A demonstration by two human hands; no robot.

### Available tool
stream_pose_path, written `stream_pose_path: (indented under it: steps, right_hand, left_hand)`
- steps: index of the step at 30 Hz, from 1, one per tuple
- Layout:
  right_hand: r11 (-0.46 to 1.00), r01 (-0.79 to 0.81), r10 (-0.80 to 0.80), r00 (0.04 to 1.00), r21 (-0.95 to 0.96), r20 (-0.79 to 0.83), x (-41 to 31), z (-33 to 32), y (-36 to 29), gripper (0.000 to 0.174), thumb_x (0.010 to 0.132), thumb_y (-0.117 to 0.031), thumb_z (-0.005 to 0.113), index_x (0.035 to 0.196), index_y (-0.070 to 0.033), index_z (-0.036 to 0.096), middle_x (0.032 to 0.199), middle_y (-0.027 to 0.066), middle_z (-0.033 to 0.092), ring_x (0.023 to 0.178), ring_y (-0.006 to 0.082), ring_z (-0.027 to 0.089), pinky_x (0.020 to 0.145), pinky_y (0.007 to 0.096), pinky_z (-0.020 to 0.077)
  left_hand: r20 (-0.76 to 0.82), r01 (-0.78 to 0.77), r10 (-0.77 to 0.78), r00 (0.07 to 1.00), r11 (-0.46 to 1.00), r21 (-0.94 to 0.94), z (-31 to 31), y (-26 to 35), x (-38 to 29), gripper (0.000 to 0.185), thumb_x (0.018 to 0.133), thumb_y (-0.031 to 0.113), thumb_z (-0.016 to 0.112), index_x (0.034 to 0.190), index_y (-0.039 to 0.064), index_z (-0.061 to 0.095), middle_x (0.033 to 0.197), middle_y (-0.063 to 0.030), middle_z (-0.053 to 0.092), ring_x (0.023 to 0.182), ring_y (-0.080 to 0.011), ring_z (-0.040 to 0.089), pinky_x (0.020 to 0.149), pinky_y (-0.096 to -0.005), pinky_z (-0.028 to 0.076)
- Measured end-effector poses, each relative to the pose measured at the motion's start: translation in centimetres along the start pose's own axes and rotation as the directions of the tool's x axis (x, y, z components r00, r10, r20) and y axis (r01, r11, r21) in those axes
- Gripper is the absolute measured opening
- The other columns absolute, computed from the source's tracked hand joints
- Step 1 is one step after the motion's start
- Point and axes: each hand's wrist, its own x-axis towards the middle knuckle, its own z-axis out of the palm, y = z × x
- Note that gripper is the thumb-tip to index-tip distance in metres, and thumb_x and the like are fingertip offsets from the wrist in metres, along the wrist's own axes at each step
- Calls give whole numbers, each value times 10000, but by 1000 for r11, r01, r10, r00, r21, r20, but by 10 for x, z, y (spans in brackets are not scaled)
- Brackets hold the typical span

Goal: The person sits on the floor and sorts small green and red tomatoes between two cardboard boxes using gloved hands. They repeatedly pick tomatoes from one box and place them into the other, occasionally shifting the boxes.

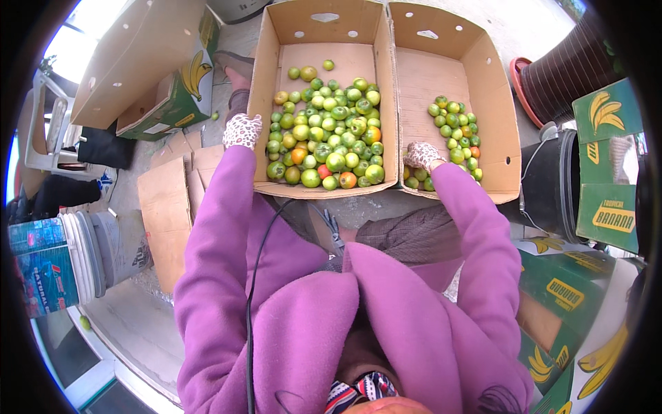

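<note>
Two open cardboard boxes stand side by side before me. In the left box lies a heap of mostly green tomatoes, a few turning orange or red. The right box holds a smaller group of green tomatoes, with one reddish one among them. My left hand, in a spotted glove, grips the left box's outer side wall at the rim. Inside the right box, by its near left corner, is my right hand in a matching glove. It is low among tomatoes; its fingertips are hidden, so any grasp is unclear.
Banana boxes stand at the right, near a black bucket and a brown ribbed pot. Another banana box is at upper left. Flattened cardboard lies left of me. A black cable hangs down my front.
</note>
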Motion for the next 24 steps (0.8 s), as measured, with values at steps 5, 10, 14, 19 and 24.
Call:
stream_pose_path:
  steps: [5, 10, 14, 19, 24]
  right_hand:
    - [1000, -18, 19, 996, 19, -85, 6, -5, 4, 450, 716, -406, 646, 986, -46, 669, 974, 191, 656, 940, 317, 629, 832, 404, 496]
    - [971, -14, 133, 860, 238, -493, 1, -50, 5, 502, 763, -440, 641, 1087, -58, 620, 998, 156, 658, 930, 306, 629, 819, 380, 498]
    - [756, 484, 34, 644, 441, -764, -51, -77, -28, 452, 767, -181, 687, 1189, -68, 575, 1163, 105, 606, 1048, 222, 586, 934, 342, 449]
    - [648, 744, -498, 574, 161, -650, -113, -97, -66, 481, 743, -81, 674, 1212, -109, 571, 1240, 62, 562, 1187, 203, 489, 1020, 337, 374]
    - [449, 639, -196, 752, 624, -629, -83, -100, -18, 308, 831, -41, 573, 1130, -88, 629, 1099, 60, 651, 1055, 142, 574, 940, 273, 426]
  left_hand:
    - [18, 22, -23, 1000, 999, 26, -5, 0, -1, 480, 825, 421, 559, 1101, 33, 622, 1112, -196, 612, 1069, -341, 568, 926, -429, 436]
    - [26, 16, -18, 999, 998, 54, 0, 0, 4, 482, 840, 423, 547, 1120, 36, 612, 1152, -196, 593, 1109, -337, 543, 949, -431, 422]
    - [10, 7, -8, 1000, 996, 83, -3, -1, 0, 472, 841, 419, 543, 1092, 28, 627, 1132, -208, 598, 1096, -340, 551, 947, -419, 425]
    - [-23, 3, -2, 1000, 999, 43, -2, -6, 1, 480, 803, 415, 587, 1074, 21, 640, 1099, -198, 619, 1061, -330, 576, 925, -407, 440]
    - [-32, 7, -4, 999, 996, 91, 1, -1, 3, 488, 791, 446, 589, 1072, 51, 647, 1080, -185, 630, 1041, -326, 589, 906, -401, 451]
